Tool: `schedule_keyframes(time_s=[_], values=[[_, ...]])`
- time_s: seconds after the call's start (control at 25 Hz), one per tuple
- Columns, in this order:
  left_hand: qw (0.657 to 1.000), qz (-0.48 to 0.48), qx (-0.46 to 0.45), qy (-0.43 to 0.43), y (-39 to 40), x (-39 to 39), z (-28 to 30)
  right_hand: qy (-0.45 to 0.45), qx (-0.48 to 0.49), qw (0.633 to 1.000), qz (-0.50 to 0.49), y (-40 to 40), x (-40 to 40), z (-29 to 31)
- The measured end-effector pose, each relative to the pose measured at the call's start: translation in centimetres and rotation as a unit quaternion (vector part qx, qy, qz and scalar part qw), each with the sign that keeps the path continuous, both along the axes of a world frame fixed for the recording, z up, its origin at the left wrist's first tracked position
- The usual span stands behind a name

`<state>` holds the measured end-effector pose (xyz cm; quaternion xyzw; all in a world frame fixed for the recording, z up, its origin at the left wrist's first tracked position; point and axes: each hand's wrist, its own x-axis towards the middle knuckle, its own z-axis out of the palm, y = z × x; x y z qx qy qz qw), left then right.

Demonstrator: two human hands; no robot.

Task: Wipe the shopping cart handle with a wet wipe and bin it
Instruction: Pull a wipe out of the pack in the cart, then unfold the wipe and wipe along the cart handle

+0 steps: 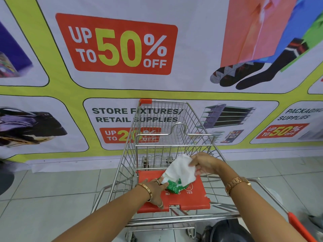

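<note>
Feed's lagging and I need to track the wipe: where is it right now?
In the head view, centre-right: the wet wipe is pinched by the right hand, just above the green pack that the left hand holds on the cart's red seat flap.

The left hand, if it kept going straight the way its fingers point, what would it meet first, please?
Probably the green wipe pack, which the left hand already touches on the red seat flap; depth beyond is unclear.

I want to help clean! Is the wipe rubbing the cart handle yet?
No, the right hand holds the white wipe above the green pack on the red seat flap.
</note>
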<state>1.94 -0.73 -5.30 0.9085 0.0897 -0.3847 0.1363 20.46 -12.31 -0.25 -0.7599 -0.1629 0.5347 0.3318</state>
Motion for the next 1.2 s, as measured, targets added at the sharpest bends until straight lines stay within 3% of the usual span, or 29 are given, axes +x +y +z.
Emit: schedule_keyframes(time_s=[0.08,0.16,0.2,0.28,0.32,0.36,0.48,0.6,0.8,0.92,1.0,1.04,1.2], values=[[0.999,0.027,-0.019,-0.032,0.0,0.2,1.1,-0.024,0.017,1.000,-0.007,-0.5,0.2,0.6],[0.978,0.142,-0.105,-0.113,0.0,0.7,2.7,0.001,0.054,0.998,-0.034,-1.0,0.3,1.4],[0.942,0.240,-0.180,-0.147,0.1,0.9,3.8,0.024,0.078,0.995,-0.048,-1.1,0.2,2.0],[0.811,0.435,-0.361,-0.153,0.2,1.4,5.9,0.067,0.128,0.986,-0.078,-1.2,-0.1,3.0],[0.742,0.489,-0.438,-0.136,0.3,1.6,6.9,0.082,0.151,0.981,-0.091,-1.2,-0.3,3.6],[0.699,0.507,-0.487,-0.129,0.3,1.6,7.8,0.095,0.171,0.975,-0.100,-1.1,-0.5,4.4],[0.633,0.520,-0.535,-0.204,0.6,1.5,10.1,0.121,0.206,0.966,-0.102,-0.8,-1.2,6.5],[0.605,0.538,-0.501,-0.306,0.6,1.0,12.1,0.137,0.227,0.959,-0.100,-1.2,-1.9,8.3],[0.609,0.532,-0.458,-0.370,0.5,0.0,15.5,0.089,0.218,0.965,-0.114,-1.9,-3.1,10.0],[0.560,0.540,-0.498,-0.383,0.1,-0.3,17.4,-0.057,0.203,0.969,-0.131,-2.0,-4.5,10.9],[0.537,0.551,-0.504,-0.391,-0.4,-0.3,18.5,-0.199,0.252,0.935,-0.151,-1.7,-5.7,11.7],[0.532,0.557,-0.500,-0.396,-0.8,-0.2,19.1,-0.228,0.284,0.921,-0.141,-1.7,-6.4,12.2],[0.528,0.554,-0.496,-0.410,-2.2,0.0,20.5,-0.198,0.339,0.913,-0.105,-1.5,-8.3,13.6]])
